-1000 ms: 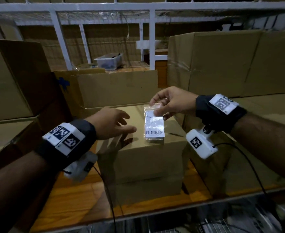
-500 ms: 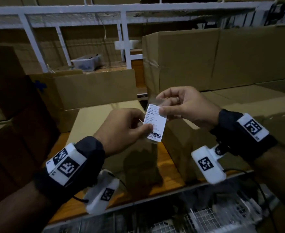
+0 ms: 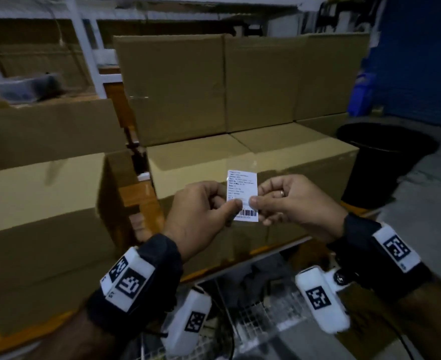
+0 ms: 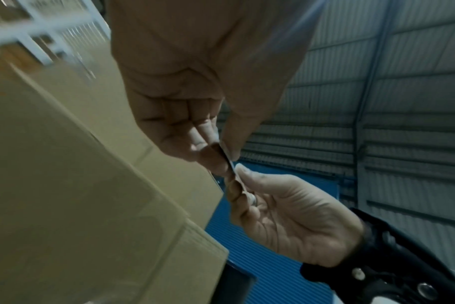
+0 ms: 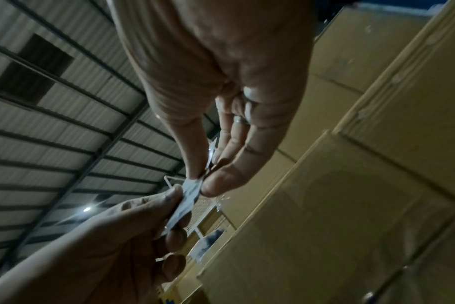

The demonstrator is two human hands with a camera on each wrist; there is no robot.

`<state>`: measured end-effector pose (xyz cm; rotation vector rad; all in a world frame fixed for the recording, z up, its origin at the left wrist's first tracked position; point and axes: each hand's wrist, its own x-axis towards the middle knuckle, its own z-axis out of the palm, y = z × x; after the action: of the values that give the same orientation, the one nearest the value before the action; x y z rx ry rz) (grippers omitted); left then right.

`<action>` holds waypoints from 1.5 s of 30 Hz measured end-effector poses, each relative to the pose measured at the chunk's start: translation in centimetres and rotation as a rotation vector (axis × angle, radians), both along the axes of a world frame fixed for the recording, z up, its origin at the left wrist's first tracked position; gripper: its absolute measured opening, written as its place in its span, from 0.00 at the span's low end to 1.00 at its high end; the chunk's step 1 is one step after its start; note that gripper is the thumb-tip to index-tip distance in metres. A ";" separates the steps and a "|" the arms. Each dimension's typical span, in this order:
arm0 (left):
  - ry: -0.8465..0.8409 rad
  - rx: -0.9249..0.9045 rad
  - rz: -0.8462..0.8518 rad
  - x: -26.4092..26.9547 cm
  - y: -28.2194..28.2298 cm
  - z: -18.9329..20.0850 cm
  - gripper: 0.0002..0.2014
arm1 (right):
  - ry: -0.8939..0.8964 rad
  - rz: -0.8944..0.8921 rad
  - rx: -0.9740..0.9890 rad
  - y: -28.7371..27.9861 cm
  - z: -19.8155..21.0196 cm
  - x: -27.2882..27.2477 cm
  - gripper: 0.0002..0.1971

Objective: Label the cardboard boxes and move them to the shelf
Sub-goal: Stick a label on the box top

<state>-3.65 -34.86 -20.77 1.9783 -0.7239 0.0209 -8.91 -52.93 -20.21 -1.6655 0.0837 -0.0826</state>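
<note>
A small white label (image 3: 242, 189) with printed text and a barcode is held upright in the air before me. My left hand (image 3: 229, 203) pinches its left edge between thumb and forefinger, and my right hand (image 3: 257, 201) pinches the right edge the same way. The left wrist view shows the label (image 4: 231, 164) edge-on between both hands' fingertips; in the right wrist view the label (image 5: 189, 192) sits between the two thumbs. A plain cardboard box (image 3: 40, 203) stands on the wooden shelf at the left. More cardboard boxes (image 3: 253, 159) lie behind the label.
Tall cardboard boxes (image 3: 214, 84) are stacked at the back against a white metal rack (image 3: 84, 42). A black bin (image 3: 386, 157) stands on the floor at the right, a blue wall (image 3: 417, 61) behind it. A wire basket (image 3: 261, 315) sits below my wrists.
The label has been lifted off the small box's top. My left hand has come in and taken its left edge. My view has swung right, so the box now sits at the left.
</note>
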 end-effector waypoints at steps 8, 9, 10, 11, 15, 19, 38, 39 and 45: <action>0.121 -0.097 -0.125 2.5 -12.2 -1.8 0.06 | 0.011 -0.236 0.005 -10.3 -1.3 -0.7 0.11; 0.126 -0.113 -0.137 3.0 -13.7 -2.0 0.06 | 0.003 -0.273 -0.002 -11.5 -1.3 -0.4 0.10; 0.118 -0.116 -0.148 3.5 -15.3 -2.0 0.06 | -0.007 -0.312 -0.008 -12.7 -1.3 -0.1 0.09; 0.105 -0.111 -0.160 4.1 -16.8 -2.1 0.06 | -0.017 -0.353 -0.014 -13.9 -1.2 0.2 0.09; 0.110 -0.123 -0.208 5.9 -23.0 -1.6 0.08 | -0.047 -0.497 -0.045 -18.6 -0.3 1.2 0.09; 0.095 -0.124 -0.232 6.8 -28.7 -0.9 0.11 | -0.080 -0.601 -0.032 -23.1 -0.5 1.6 0.09; 0.047 0.064 0.054 11.6 -51.4 0.7 0.07 | -0.073 -0.707 -0.248 -46.4 0.0 8.6 0.05; 0.054 0.090 0.061 11.7 -51.6 0.6 0.07 | -0.049 -0.707 -0.311 -47.1 -0.4 9.1 0.06; 0.078 0.142 0.092 11.8 -51.2 0.2 0.09 | 0.135 -0.636 -0.638 -48.8 -2.6 11.2 0.04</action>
<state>8.11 -86.05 -20.54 2.1350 -0.5969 -0.0541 2.28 -101.73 -22.76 -2.2201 0.7548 -0.5208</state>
